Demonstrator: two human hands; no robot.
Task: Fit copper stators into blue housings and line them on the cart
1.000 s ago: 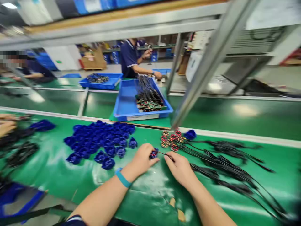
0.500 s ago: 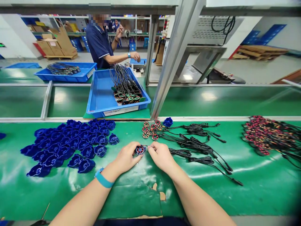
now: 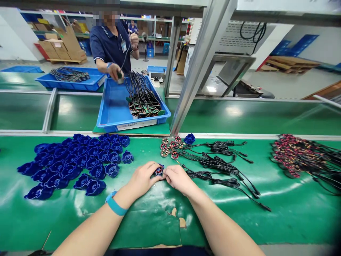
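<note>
My left hand (image 3: 145, 177) is closed around a small blue plastic housing (image 3: 162, 168) with a red-wound motor coil (image 3: 158, 171) inside it, low over the green mat. At the housing's right side, my right hand (image 3: 174, 177) has thumb and fingers pinched together; what lies between the fingertips is hidden. Just beyond both hands sits a cluster of copper-and-red motor coils (image 3: 172, 144). Black cables (image 3: 218, 158) run from them to the right in bundled loops. A lone blue housing (image 3: 189, 138) stands behind the cluster.
Many blue housings (image 3: 80, 156) cover the mat at left. A heap of red coils with cables (image 3: 295, 156) lies far right. A blue tray (image 3: 112, 103) of wired circuit boards stands ahead, beside a metal post (image 3: 191, 67). Across the bench, a co-worker (image 3: 109, 46) handles a cabled part.
My right fingers have come in closer against the housing. The co-worker has turned, and one hand now holds a cabled part over the tray's left side. The view has shifted slightly.
</note>
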